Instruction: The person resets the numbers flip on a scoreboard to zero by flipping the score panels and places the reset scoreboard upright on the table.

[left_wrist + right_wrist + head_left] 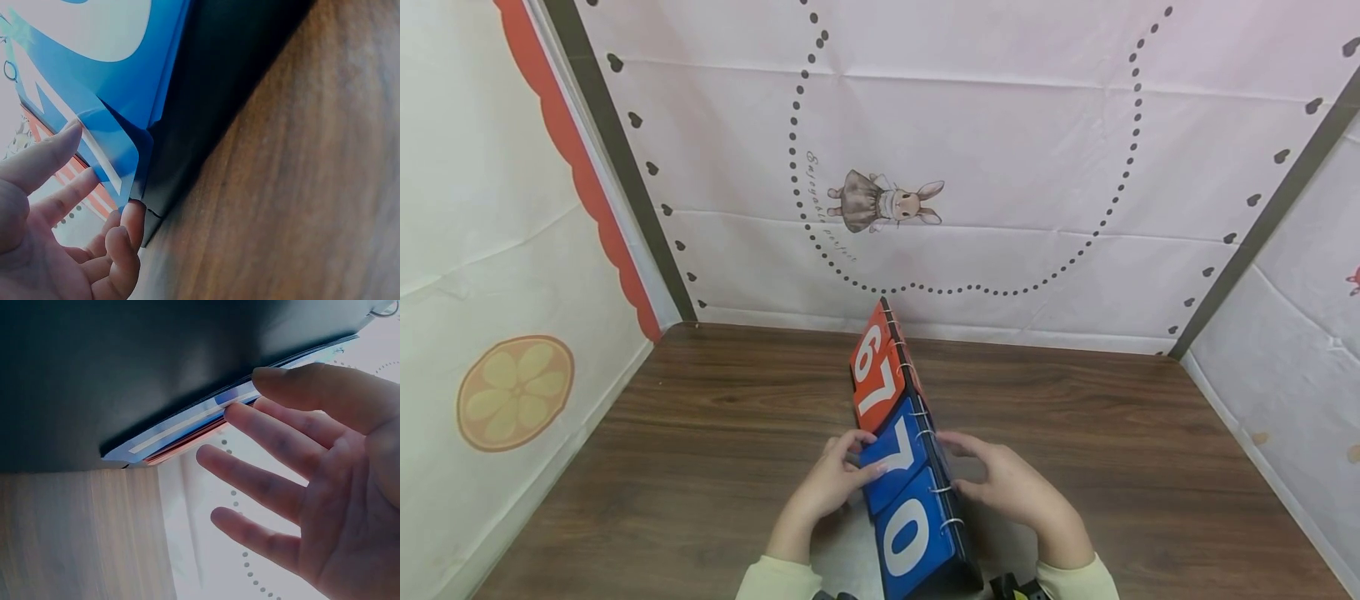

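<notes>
A long flip scoreboard (951, 579) with a black stand and ring-bound number cards stands lengthwise ahead of me. Its near cards are blue, showing a white 0 (905, 537) and a white 7. My left hand (835, 477) pinches the blue 7 card (119, 140), thumb on its face and fingers at its edge; the card lifts a little from the stand. On the other side, my right hand (1011, 483) has its fingers (269, 431) spread and nearly straight. Its thumb and fingertips are by the edges of the cards at the back; firm contact is unclear.
Red number cards (880, 367) hang on the far half of the scoreboard. The stand rests on a brown wood-grain table (737, 400). Behind it hangs a pale cloth (1000, 167) with a rabbit print, and more printed cloth (467, 250) lines the sides.
</notes>
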A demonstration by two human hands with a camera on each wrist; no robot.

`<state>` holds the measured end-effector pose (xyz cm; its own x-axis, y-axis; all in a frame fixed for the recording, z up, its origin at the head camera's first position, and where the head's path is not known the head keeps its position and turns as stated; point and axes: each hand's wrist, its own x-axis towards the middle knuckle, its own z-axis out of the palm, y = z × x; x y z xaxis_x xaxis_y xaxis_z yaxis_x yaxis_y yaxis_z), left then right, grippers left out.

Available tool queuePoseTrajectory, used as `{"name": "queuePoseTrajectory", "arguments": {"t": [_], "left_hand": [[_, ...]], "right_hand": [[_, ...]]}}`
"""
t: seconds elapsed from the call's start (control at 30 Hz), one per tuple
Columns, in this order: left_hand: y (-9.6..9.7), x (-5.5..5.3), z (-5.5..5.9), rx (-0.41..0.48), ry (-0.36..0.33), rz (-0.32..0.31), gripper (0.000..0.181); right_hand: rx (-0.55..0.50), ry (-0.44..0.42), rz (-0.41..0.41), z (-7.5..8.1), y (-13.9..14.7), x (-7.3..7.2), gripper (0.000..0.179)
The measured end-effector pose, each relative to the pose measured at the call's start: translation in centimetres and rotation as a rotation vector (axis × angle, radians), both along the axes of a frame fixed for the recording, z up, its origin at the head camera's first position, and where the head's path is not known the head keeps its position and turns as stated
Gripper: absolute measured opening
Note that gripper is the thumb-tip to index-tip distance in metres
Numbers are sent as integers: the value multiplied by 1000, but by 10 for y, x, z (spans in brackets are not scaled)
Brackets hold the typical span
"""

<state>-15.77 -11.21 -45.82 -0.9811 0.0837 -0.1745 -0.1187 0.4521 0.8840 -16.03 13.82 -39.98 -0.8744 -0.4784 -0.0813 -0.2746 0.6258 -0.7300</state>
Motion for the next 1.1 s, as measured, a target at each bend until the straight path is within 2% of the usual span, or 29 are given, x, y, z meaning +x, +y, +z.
{"name": "queuePoseTrajectory", "arguments": {"t": [0.27, 0.73, 0.97, 1.1], "left_hand": [[0, -1, 0, 1, 0, -1, 58], [-1, -3, 1, 3, -10, 0, 59], [-1, -3, 0, -5, -13, 3, 60], [-1, -2, 0, -1, -11, 1, 60]], "right_hand": [[-5, -25, 26, 1, 3, 0, 48], [-26, 23, 52, 3, 9, 0, 43], [-57, 62, -27, 5, 12, -1, 39], [-90, 133, -101, 6, 15, -2, 35]]}}
